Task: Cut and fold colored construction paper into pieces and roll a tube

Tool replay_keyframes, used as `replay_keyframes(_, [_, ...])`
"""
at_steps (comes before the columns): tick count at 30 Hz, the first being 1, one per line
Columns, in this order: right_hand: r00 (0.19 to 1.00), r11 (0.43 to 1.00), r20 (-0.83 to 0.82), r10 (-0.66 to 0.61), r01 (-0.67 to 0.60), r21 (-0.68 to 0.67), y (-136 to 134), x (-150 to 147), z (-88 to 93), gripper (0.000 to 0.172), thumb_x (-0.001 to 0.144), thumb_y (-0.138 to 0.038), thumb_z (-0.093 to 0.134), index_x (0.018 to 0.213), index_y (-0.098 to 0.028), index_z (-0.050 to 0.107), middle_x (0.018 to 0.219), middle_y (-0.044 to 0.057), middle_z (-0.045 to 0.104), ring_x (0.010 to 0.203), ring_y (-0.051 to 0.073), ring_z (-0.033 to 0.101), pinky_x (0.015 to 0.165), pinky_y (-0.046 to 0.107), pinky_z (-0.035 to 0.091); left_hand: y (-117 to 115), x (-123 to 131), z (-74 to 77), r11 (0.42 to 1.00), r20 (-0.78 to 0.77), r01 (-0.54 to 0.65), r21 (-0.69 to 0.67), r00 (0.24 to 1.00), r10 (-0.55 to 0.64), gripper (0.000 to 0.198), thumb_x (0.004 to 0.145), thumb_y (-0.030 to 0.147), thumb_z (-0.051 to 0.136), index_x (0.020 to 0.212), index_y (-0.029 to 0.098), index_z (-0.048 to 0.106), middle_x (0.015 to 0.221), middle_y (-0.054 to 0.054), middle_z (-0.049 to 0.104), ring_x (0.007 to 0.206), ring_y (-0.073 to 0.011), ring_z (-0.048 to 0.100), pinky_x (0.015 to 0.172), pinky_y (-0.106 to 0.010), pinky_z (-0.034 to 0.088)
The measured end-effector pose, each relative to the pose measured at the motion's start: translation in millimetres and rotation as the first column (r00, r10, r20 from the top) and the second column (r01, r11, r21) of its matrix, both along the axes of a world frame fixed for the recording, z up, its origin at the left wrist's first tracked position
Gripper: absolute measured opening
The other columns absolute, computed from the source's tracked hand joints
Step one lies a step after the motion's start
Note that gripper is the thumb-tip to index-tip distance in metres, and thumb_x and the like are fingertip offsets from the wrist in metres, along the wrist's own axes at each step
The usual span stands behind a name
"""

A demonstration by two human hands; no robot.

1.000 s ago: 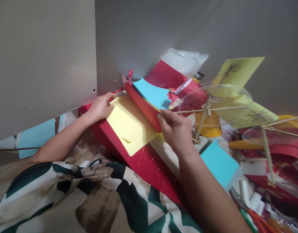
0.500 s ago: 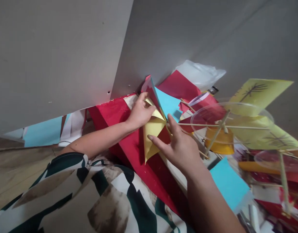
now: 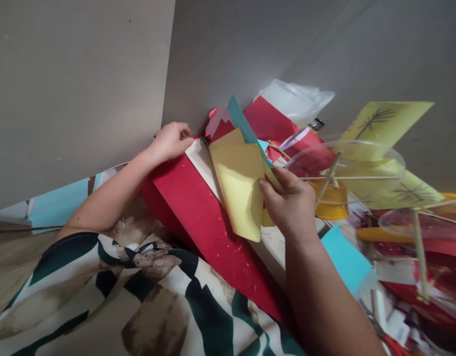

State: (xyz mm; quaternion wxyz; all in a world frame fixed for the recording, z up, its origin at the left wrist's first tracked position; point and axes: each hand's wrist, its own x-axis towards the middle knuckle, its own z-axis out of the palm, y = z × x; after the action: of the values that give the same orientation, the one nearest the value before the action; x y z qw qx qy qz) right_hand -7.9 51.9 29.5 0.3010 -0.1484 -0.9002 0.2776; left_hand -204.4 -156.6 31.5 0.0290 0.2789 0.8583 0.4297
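Note:
My right hand [image 3: 293,200] grips yellow paper [image 3: 243,183] between thumb and fingers, over the red board. The yellow sheets look folded or curled. A blue sheet [image 3: 246,126] stands tilted just behind them, partly covered; I cannot tell whether it is held too. My left hand [image 3: 174,141] is at the far left corner of the red board [image 3: 202,212], apart from the yellow paper, with curled fingers. Whatever is in its fingers, if anything, is hidden. Pink and red paper scraps [image 3: 218,123] lie just right of the left hand.
Grey panels [image 3: 287,44] rise behind. A clear plastic bag [image 3: 295,101] sits at the back. To the right are stick frames with clear plastic discs [image 3: 365,158], drawn-on yellow papers [image 3: 389,128], an orange tape roll [image 3: 330,200] and a blue sheet [image 3: 346,259].
My left hand has let go of the yellow paper and moved left to the red board's corner. My right hand now grips the yellow paper, which has turned flatter toward me.

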Motion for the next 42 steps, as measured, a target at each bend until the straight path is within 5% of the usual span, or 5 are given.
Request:
replay_keyframes(8, [1.000,1.000,0.013,0.019,-0.019,-0.003,-2.0,0.7,4.3,0.036,0.080,-0.025,0.062,0.111,-0.016,0.075,0.103,0.011,0.079,0.089,0.027,0.075,0.083,0.041,0.061,10.3,8.4,-17.2,0.889,-0.132,-0.037,-0.456,0.991,-0.027,0.032,0.083,0.038,0.061,0.104,0.016,0.070,0.109,-0.018,0.071,0.099,-0.0347,0.067,0.082,-0.042,0.051])
replay_keyframes(17, [0.997,0.999,0.055,0.051,-0.051,0.002,-6.9,0.2,-4.2,0.035,0.089,-0.035,0.056,0.113,-0.018,0.075,0.101,0.011,0.079,0.087,0.028,0.075,0.079,0.041,0.059,7.3,4.7,-24.1,1.000,0.150,0.019,-0.007,0.989,-0.017,0.031,0.091,0.037,0.053,0.109,0.015,0.066,0.089,-0.012,0.072,0.074,-0.0210,0.068,0.069,-0.033,0.052])
replay_keyframes(24, [0.991,0.991,0.131,0.028,-0.045,0.129,-11.2,1.0,3.0,0.039,0.093,-0.035,0.047,0.109,-0.017,0.077,0.078,0.008,0.076,0.068,0.023,0.070,0.064,0.033,0.052,4.0,8.7,-26.5,0.944,0.436,-0.030,0.330,0.891,-0.124,0.036,0.096,0.044,0.049,0.087,0.016,0.069,0.083,-0.007,0.075,0.068,-0.0156,0.068,0.065,-0.026,0.054])
replay_keyframes(31, [0.999,0.997,0.036,0.013,-0.016,0.080,-4.5,-1.2,-1.0,0.036,0.091,-0.035,0.051,0.108,-0.017,0.078,0.094,0.011,0.078,0.085,0.028,0.074,0.077,0.040,0.057,-9.2,0.6,-26.7,0.937,0.351,0.048,0.346,0.919,-0.177,0.045,0.089,0.058,0.055,0.088,0.018,0.076,0.092,-0.009,0.078,0.089,-0.0208,0.072,0.083,-0.031,0.054])
replay_keyframes(42, [1.000,0.998,0.020,0.017,-0.018,0.060,-2.8,-1.1,-0.5,0.036,0.090,-0.034,0.053,0.109,-0.014,0.076,0.099,0.014,0.079,0.089,0.030,0.075,0.080,0.046,0.059,-7.1,10.0,-7.2,0.976,0.011,0.200,-0.090,0.980,-0.199,0.027,0.083,0.039,0.062,0.079,0.016,0.075,0.073,-0.002,0.070,0.067,-0.0161,0.058,0.060,-0.025,0.039])
